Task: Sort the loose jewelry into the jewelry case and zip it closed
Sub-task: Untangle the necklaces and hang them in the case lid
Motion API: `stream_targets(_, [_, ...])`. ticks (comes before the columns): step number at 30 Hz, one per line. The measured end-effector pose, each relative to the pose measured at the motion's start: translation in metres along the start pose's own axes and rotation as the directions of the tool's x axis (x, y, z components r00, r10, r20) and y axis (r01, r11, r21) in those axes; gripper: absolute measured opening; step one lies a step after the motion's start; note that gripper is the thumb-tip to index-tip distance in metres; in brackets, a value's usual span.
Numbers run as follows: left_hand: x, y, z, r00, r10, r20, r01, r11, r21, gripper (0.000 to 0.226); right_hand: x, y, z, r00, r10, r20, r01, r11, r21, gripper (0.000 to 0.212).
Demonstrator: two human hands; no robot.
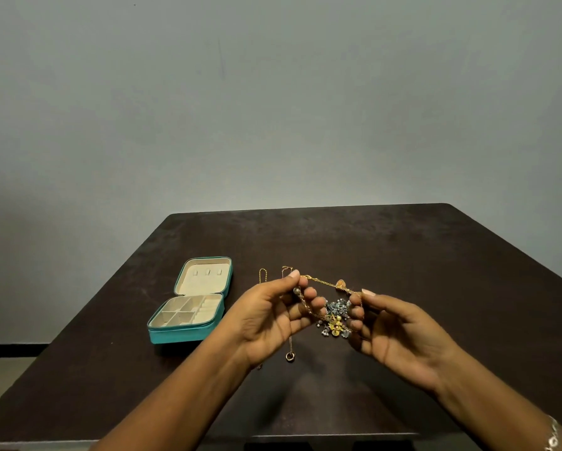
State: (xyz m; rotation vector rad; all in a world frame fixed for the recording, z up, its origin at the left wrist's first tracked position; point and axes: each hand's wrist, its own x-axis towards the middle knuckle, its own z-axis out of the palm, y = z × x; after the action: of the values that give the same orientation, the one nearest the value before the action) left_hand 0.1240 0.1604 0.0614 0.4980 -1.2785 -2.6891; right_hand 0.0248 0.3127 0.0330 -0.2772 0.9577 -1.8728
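Observation:
A teal jewelry case [188, 333] lies open on the left of the dark table, its cream compartments empty and its lid leaning back. My left hand [266, 317] and my right hand [400, 333] hold a thin gold chain necklace [325, 283] stretched between their fingertips above the table; a small gold pendant hangs on it. Below the chain lies a pile of loose jewelry [336, 317] with blue-grey beads and a gold flower piece. Another chain with a ring pendant [290, 355] trails down under my left hand. Two more gold chains [262, 275] lie behind my left fingers.
The dark brown table [403, 255] stands against a plain grey wall. Its far edge runs just behind the jewelry. A silver bracelet [552, 437] sits on my right wrist.

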Motion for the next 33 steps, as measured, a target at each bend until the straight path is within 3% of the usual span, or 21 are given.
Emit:
stream_targets(4, [0.003, -0.003, -0.003, 0.999, 0.026, -0.034, -0.027, 0.998, -0.055, 0.020, -0.001, -0.002, -0.001, 0.999, -0.051, -0.004, 0.050, 0.997, -0.055, 0.057])
stream_targets(7, [0.005, -0.011, -0.006, 0.997, 0.016, -0.070, -0.014, 1.000, 0.028, 0.020, -0.003, -0.007, 0.000, 0.995, -0.096, -0.030, 0.092, 0.990, -0.108, 0.054])
stream_targets(11, [0.007, -0.020, -0.009, 0.995, -0.021, -0.093, 0.037, 0.986, 0.165, 0.018, -0.008, -0.017, 0.006, 0.978, -0.173, -0.119, 0.137, 0.955, -0.262, 0.008])
stream_targets(17, [0.013, -0.030, -0.015, 0.994, -0.033, -0.104, 0.065, 0.945, 0.322, 0.010, -0.012, -0.022, 0.010, 0.960, -0.244, -0.138, 0.146, 0.856, -0.496, 0.017])
stream_targets(20, [0.016, -0.016, -0.022, 0.977, 0.170, -0.129, -0.093, 0.884, 0.459, 0.010, -0.012, -0.023, 0.012, 0.958, -0.260, -0.122, 0.144, 0.803, -0.578, 0.008])
stream_targets(23, [0.019, 0.015, -0.048, 0.835, 0.526, -0.160, -0.276, 0.653, 0.706, 0.016, -0.013, -0.025, 0.010, 0.962, -0.249, -0.109, 0.121, 0.752, -0.648, 0.008])
stream_targets(25, [0.022, 0.037, -0.080, 0.691, 0.692, -0.207, -0.209, 0.466, 0.860, 0.015, -0.014, -0.027, 0.010, 0.964, -0.240, -0.111, 0.106, 0.734, -0.671, 0.008])
stream_targets(28, [0.022, 0.057, -0.123, 0.564, 0.750, -0.345, 0.022, 0.404, 0.914, 0.006, -0.014, -0.028, 0.008, 0.966, -0.236, -0.108, 0.096, 0.711, -0.697, 0.009])
stream_targets(30, [0.023, 0.059, -0.143, 0.541, 0.726, -0.424, 0.139, 0.420, 0.897, 0.011, -0.013, -0.028, 0.008, 0.969, -0.229, -0.092, 0.099, 0.701, -0.706, 0.013])
stream_targets(33, [0.028, 0.056, -0.162, 0.589, 0.643, -0.490, 0.263, 0.420, 0.868, 0.024, -0.013, -0.027, 0.009, 0.973, -0.226, -0.057, 0.115, 0.676, -0.728, 0.020])
